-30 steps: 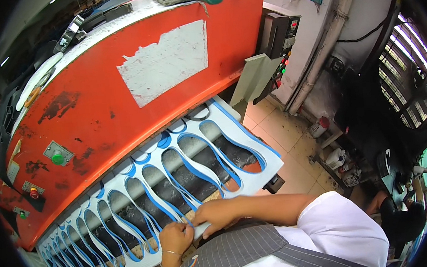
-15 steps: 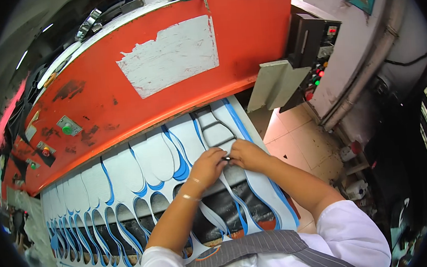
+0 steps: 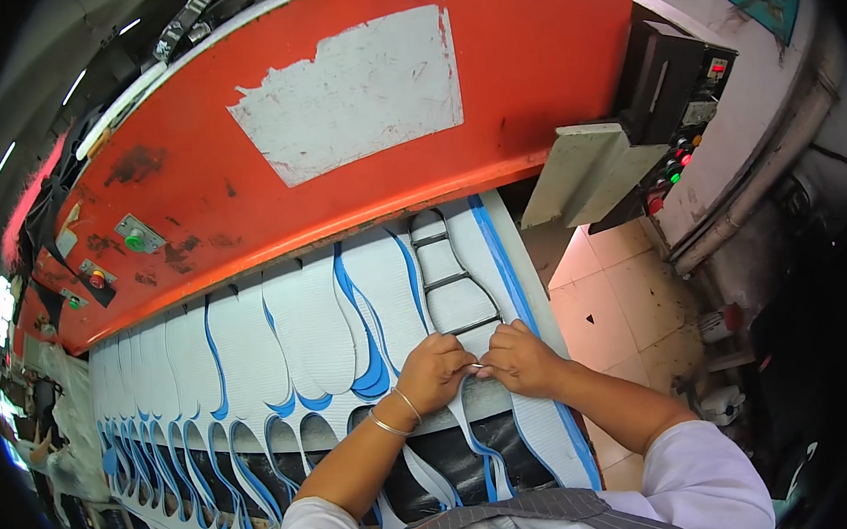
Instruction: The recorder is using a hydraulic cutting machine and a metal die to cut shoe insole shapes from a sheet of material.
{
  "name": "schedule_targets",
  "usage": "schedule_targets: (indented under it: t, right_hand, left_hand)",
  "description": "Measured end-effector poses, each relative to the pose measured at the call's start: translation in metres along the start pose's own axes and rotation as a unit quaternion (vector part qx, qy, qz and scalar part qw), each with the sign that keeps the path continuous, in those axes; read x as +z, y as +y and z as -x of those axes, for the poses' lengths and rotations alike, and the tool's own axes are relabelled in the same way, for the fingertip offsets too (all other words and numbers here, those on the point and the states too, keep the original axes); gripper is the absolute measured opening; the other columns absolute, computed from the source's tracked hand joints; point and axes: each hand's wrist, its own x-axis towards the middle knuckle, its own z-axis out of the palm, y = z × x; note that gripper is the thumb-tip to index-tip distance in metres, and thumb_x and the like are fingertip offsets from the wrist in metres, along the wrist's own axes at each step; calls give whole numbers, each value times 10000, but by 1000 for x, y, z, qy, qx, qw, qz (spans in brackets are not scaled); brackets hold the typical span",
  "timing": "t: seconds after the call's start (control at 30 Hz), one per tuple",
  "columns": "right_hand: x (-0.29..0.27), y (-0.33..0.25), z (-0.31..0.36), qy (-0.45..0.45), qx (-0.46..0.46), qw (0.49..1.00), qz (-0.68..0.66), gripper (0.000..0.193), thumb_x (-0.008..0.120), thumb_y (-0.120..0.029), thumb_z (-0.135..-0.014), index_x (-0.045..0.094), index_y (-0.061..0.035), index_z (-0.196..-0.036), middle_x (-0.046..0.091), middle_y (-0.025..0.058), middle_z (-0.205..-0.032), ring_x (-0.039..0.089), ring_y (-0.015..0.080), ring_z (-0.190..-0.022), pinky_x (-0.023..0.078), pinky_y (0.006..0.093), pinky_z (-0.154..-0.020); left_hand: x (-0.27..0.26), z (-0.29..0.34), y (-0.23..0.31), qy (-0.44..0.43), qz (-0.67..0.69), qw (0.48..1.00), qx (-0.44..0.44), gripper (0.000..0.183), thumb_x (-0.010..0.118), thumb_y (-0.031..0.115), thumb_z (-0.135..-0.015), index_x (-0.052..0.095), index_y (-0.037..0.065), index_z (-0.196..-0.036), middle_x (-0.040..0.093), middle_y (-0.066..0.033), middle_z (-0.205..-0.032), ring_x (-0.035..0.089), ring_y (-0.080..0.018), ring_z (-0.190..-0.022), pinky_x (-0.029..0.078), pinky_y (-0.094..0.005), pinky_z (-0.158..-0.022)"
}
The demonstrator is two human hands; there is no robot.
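A narrow, insole-shaped cutting die [image 3: 447, 283] of thin dark metal, with crossbars, lies on a ribbed white sheet [image 3: 499, 268] with blue edges. My left hand [image 3: 434, 371] and my right hand [image 3: 521, 360] meet at the die's near end. Both hands are closed, fingertips pinching its thin rim from either side. The die's far end lies close to the orange machine's lower edge. Left of the die, several long rounded shapes are cut into the sheet. Strips with open loops between them hang toward me over a black surface [image 3: 381, 484].
An orange press [image 3: 546, 46] spans the far side, with buttons [image 3: 135, 239] at its left. A pale metal plate [image 3: 590, 167] and a dark control box [image 3: 666, 81] stand at the right. Tiled floor [image 3: 605, 300] shows beyond the sheet's right edge.
Both hands and the die have come nearer to me, and more of the die shows out from the orange press. The whole view has also shifted a little.
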Motion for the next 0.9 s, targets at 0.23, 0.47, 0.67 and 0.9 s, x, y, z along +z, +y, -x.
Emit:
schedule_targets:
  t: [0.23, 0.47, 0.67, 0.9]
  right_hand:
    - [-4, 13, -10, 15, 7, 1000, 13, 144, 676, -175, -766, 578, -100, -692, 477, 36, -709, 486, 225, -748, 347, 357, -680]
    - [-95, 50, -18, 219, 226, 944, -102, 162, 682, -160, -825, 648, -46, -934, 617, 60, -851, 593, 202, -810, 475, 335, -726]
    - [-261, 185, 37, 659, 230, 714, 54, 272, 624, -158, -890, 592, -4, -1112, 601, 96, -950, 572, 142, -752, 471, 277, -704]
    - [-340, 226, 16, 603, 245, 734, 197, 437, 708, -112, -773, 576, -45, -1184, 578, 147, -1052, 603, 264, -843, 488, 363, -783]
  left_hand:
    - [-5, -17, -13, -17, 16, 1000, 8, 97, 722, 89, -690, 672, 107, -771, 579, -41, -736, 555, -248, -709, 454, -347, -649]
    - [-1, -24, 2, 6, -41, 998, -44, 195, 782, 187, -656, 641, 80, -737, 553, -78, -709, 542, -278, -709, 432, -369, -633]
    - [9, -39, 12, 29, -57, 997, -41, 188, 789, 148, -625, 645, 69, -716, 562, -80, -736, 544, -278, -728, 441, -373, -653]
    - [11, -44, 17, 39, -78, 995, -53, 191, 789, 151, -620, 640, 66, -703, 553, -80, -719, 541, -275, -721, 437, -372, -648]
